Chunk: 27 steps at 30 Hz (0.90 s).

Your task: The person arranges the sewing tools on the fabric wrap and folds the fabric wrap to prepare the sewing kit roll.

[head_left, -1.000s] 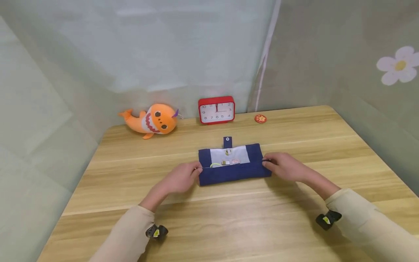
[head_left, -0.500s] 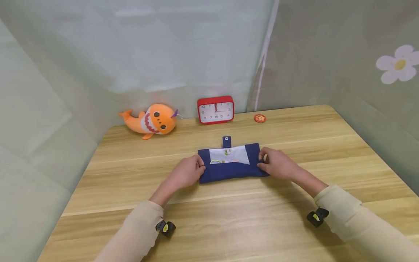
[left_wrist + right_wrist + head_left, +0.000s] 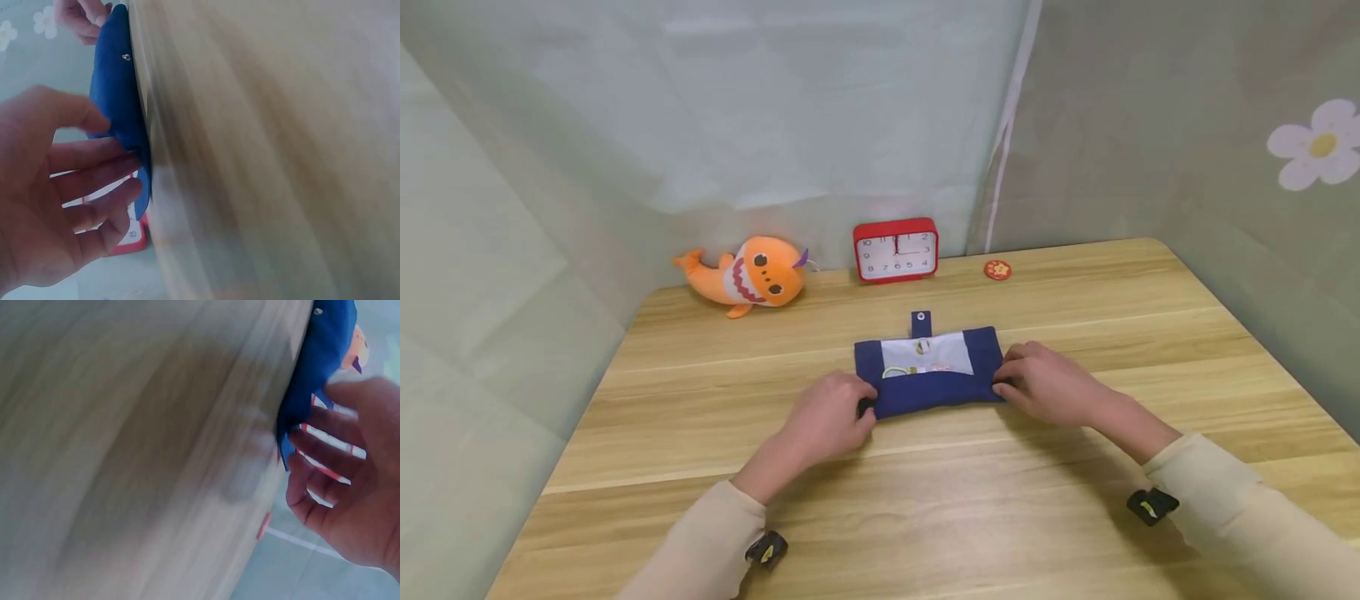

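Observation:
A navy blue fabric pouch [image 3: 936,393] lies on the table with its front part folded up. Behind the fold shows a white lining [image 3: 951,348], where a small yellow-green cable [image 3: 893,372] and a white piece peek out. A narrow tab [image 3: 921,325] with a snap points to the back. My left hand [image 3: 829,415] pinches the pouch's front left corner between thumb and fingers; a metal snap [image 3: 126,57] shows on the blue cloth in the left wrist view. At the right end, my right hand [image 3: 1051,385] pinches the folded edge, its other fingers curled beside it.
An orange plush shark [image 3: 747,275] lies at the back left of the wooden table [image 3: 955,508]. Near the back edge stand a red clock [image 3: 897,252] and, to its right, a small round red piece [image 3: 997,269]. Fabric walls [image 3: 820,108] rise behind.
The pouch's front rim has come down from where both hands held it raised. My left hand has moved down to the front left corner; the right has shifted slightly lower along its end.

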Each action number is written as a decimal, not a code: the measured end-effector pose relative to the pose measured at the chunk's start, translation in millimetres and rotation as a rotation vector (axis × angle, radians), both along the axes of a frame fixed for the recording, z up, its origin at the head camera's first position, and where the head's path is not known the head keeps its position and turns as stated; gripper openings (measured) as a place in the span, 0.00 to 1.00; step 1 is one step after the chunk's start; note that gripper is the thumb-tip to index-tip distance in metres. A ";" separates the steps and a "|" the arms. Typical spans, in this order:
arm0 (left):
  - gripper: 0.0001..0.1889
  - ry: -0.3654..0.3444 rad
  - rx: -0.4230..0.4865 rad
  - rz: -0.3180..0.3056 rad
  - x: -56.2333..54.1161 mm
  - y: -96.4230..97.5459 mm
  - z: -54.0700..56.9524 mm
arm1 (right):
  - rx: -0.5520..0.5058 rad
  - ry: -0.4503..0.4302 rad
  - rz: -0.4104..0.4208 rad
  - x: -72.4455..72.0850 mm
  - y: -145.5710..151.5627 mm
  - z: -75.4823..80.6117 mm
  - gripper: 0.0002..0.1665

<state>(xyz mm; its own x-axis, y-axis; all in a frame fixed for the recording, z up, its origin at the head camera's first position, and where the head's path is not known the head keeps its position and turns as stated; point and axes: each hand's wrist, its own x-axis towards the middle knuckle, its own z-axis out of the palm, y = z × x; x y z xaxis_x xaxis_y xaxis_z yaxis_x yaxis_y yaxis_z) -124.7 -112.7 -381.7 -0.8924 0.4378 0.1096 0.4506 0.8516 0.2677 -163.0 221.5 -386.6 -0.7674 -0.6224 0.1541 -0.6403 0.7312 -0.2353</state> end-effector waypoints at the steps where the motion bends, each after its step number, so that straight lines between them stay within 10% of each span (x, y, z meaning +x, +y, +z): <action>1: 0.14 -0.012 -0.013 -0.007 0.8 -0.6 0.7 | 0.019 -0.010 0.008 1.5 2.0 1.3 0.12; 17: 0.10 0.030 -0.041 -0.086 2.9 -5.8 -4.6 | 0.061 0.197 0.149 0.8 10.9 -5.3 0.12; 22: 0.04 0.063 -0.030 -0.134 -3.3 -8.6 -3.5 | 0.004 0.116 0.076 -6.7 12.7 -8.4 0.11; 27: 0.09 -0.117 0.039 -0.089 -17.9 -14.4 2.2 | -0.178 -0.108 -0.019 -18.2 11.2 -8.5 0.13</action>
